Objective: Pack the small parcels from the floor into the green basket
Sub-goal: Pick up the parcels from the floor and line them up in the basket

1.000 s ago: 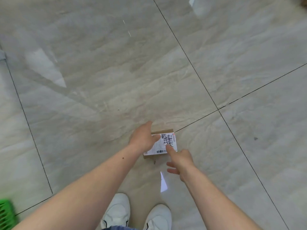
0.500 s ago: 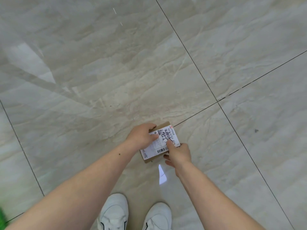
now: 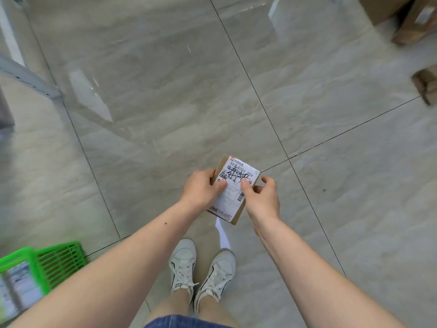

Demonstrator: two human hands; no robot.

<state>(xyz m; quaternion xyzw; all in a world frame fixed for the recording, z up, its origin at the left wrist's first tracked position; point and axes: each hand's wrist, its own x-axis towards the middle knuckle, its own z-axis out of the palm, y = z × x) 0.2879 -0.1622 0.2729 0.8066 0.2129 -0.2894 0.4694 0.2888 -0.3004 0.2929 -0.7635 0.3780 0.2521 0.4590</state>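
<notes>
A small brown cardboard parcel (image 3: 233, 200) with a white shipping label is held up off the tiled floor, in front of me at mid-frame. My left hand (image 3: 201, 189) grips its left edge, thumb on the label. My right hand (image 3: 261, 196) holds its right edge, thumb pressed on the label too. The green basket (image 3: 59, 259) stands at the bottom left, partly behind my left forearm, with blurred contents inside.
My white shoes (image 3: 201, 268) stand below the parcel. A grey metal frame (image 3: 26, 76) sits at the left edge. Brown wooden legs (image 3: 411, 27) and a brown box (image 3: 425, 85) lie at the far right. Glossy grey tiles fill the middle.
The parcel has come up off the floor in both hands and turned lengthwise. The view has pulled back, so the green basket and the objects at the right have come into sight.
</notes>
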